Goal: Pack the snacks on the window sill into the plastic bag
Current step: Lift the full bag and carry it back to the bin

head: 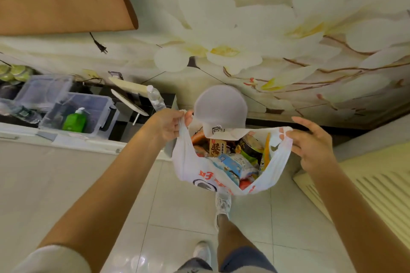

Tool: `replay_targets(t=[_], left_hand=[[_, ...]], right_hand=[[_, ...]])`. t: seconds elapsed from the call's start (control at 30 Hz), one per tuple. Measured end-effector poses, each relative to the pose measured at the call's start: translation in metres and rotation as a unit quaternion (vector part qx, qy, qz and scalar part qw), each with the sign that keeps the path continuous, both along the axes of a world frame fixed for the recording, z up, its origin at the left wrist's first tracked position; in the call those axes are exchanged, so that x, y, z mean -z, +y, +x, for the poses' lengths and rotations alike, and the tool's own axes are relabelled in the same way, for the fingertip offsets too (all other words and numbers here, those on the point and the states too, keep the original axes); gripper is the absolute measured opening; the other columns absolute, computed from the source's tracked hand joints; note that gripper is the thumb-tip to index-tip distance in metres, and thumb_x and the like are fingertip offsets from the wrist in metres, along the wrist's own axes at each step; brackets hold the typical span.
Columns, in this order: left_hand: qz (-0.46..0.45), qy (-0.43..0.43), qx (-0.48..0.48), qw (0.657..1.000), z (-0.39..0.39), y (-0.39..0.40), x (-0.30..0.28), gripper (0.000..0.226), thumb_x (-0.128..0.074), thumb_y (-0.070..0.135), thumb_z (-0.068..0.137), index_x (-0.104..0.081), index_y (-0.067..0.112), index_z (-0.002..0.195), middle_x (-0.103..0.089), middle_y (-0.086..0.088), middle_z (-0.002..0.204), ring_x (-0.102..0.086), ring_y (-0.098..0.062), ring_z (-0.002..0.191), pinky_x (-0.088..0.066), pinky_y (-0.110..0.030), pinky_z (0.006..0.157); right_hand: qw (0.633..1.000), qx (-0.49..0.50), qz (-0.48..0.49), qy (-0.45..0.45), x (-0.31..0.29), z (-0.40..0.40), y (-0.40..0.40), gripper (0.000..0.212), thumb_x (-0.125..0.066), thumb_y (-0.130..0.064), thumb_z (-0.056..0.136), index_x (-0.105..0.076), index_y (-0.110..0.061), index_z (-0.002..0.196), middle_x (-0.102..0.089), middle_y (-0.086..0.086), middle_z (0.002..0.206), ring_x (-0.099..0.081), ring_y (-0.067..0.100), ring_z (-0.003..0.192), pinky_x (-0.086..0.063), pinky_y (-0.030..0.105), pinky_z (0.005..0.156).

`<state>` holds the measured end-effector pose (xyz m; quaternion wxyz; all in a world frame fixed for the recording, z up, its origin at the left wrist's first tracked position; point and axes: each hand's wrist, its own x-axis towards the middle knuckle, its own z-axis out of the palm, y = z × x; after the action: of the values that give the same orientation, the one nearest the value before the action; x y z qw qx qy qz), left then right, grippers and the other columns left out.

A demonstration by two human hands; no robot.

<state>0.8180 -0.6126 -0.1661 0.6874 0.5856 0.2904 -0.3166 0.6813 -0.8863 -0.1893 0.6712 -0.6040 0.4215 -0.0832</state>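
And here we are looking straight down: the thin white plastic bag with red printed characters (228, 175) hangs in the air above the pale tiled floor (166, 217), its mouth spread wide between two hands. The left hand (169, 125) has a tight grip, fingers and thumb curled round the bunched left handle of the bag. Over on the right, the right hand (310, 144) has a looser grip: the fingers are spread and mostly straight, with the fingertips at the bag's right edge, though whether they actually pinch the plastic I cannot tell.

Inside the bag, a jumble of colourful snack packets (230, 162) fills it: a light blue wrapper near the middle, a tan pack with dark characters just beyond it, red and orange packs round the edges. At the far rim of the bag sits a white baseball cap (220, 113), its brim pointing down over the snacks.

Far left, a dark surface (124, 126) carries clear plastic storage bins (73, 106), a green pump bottle (74, 121) and a clear water bottle (155, 97). A floral wall (244, 29) runs behind.
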Motion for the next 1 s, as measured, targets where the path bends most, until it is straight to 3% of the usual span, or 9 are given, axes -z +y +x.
replay_targets(t=[0.13,0.23,0.33,0.5,0.63,0.77,0.93,1.0], left_hand=[[0.015,0.040,-0.020,0.999,0.062,-0.027,0.035,0.032,-0.048,0.007,0.099,-0.052,-0.002,0.129,-0.067,-0.001,0.060,-0.059,-0.013,0.069,-0.051,-0.026,0.072],[0.038,0.081,-0.042,0.995,0.103,-0.038,0.062,0.034,-0.047,0.006,0.099,-0.048,-0.002,0.132,-0.066,-0.007,0.072,-0.059,-0.016,0.073,-0.052,-0.029,0.064],[0.072,0.110,-0.041,0.990,0.135,-0.050,0.091,0.035,-0.046,0.006,0.100,-0.045,-0.004,0.133,-0.061,-0.010,0.085,-0.058,-0.020,0.077,-0.051,-0.036,0.078],[0.073,0.128,-0.022,0.989,0.180,-0.075,0.114,0.021,-0.046,0.007,0.100,-0.054,-0.002,0.117,-0.059,-0.010,0.084,-0.057,-0.022,0.082,-0.043,-0.041,0.101],[0.058,0.106,0.010,0.993,0.217,-0.082,0.123,0.019,-0.045,0.009,0.101,-0.058,0.008,0.087,-0.063,-0.005,0.081,-0.059,-0.016,0.076,-0.046,-0.038,0.093],[0.061,0.092,0.036,0.993,0.235,-0.088,0.138,0.016,-0.043,0.009,0.102,-0.057,0.012,0.093,-0.069,0.000,0.077,-0.061,-0.013,0.075,-0.051,-0.029,0.076],[0.090,0.087,0.094,0.988,0.238,-0.088,0.158,0.016,-0.048,0.009,0.100,-0.054,0.011,0.114,-0.071,-0.003,0.094,-0.066,-0.021,0.096,-0.051,-0.043,0.092],[0.094,0.086,0.101,0.987,0.237,-0.085,0.164,0.020,-0.050,0.007,0.098,-0.055,0.011,0.117,-0.072,-0.004,0.094,-0.068,-0.020,0.095,-0.052,-0.043,0.093]], right_hand=[[0.999,-0.004,0.021,0.036,0.036,0.070,-0.025,0.037,-0.060,0.008,0.085,-0.062,-0.021,0.108,-0.065,0.015,0.103,-0.067,0.027,0.090,-0.056,0.034,0.070],[0.997,-0.022,0.027,0.069,0.060,0.120,-0.038,0.039,-0.062,0.011,0.080,-0.063,-0.023,0.099,-0.065,0.017,0.105,-0.067,0.030,0.093,-0.057,0.036,0.068],[0.994,-0.041,0.018,0.101,0.083,0.163,-0.045,0.039,-0.064,0.012,0.078,-0.062,-0.021,0.098,-0.066,0.016,0.104,-0.067,0.029,0.092,-0.058,0.033,0.065],[0.991,-0.047,0.006,0.124,0.122,0.206,-0.060,0.032,-0.069,0.004,0.080,-0.063,-0.022,0.099,-0.065,0.016,0.107,-0.066,0.031,0.095,-0.058,0.037,0.071],[0.990,-0.066,0.005,0.125,0.130,0.232,-0.064,0.029,-0.070,0.001,0.080,-0.064,-0.019,0.100,-0.065,0.007,0.093,-0.066,0.026,0.084,-0.058,0.034,0.068],[0.988,-0.068,-0.008,0.138,0.141,0.249,-0.059,0.031,-0.069,0.000,0.082,-0.062,-0.014,0.109,-0.061,-0.002,0.082,-0.063,0.015,0.076,-0.051,0.027,0.059],[0.981,-0.091,-0.086,0.149,0.153,0.251,-0.054,0.024,-0.067,-0.003,0.085,-0.062,-0.017,0.103,-0.059,-0.006,0.082,-0.061,0.013,0.076,-0.046,0.011,0.049],[0.977,-0.107,-0.105,0.152,0.152,0.251,-0.051,0.022,-0.065,-0.005,0.086,-0.060,-0.018,0.104,-0.059,-0.005,0.086,-0.059,0.008,0.075,-0.043,0.007,0.047]])
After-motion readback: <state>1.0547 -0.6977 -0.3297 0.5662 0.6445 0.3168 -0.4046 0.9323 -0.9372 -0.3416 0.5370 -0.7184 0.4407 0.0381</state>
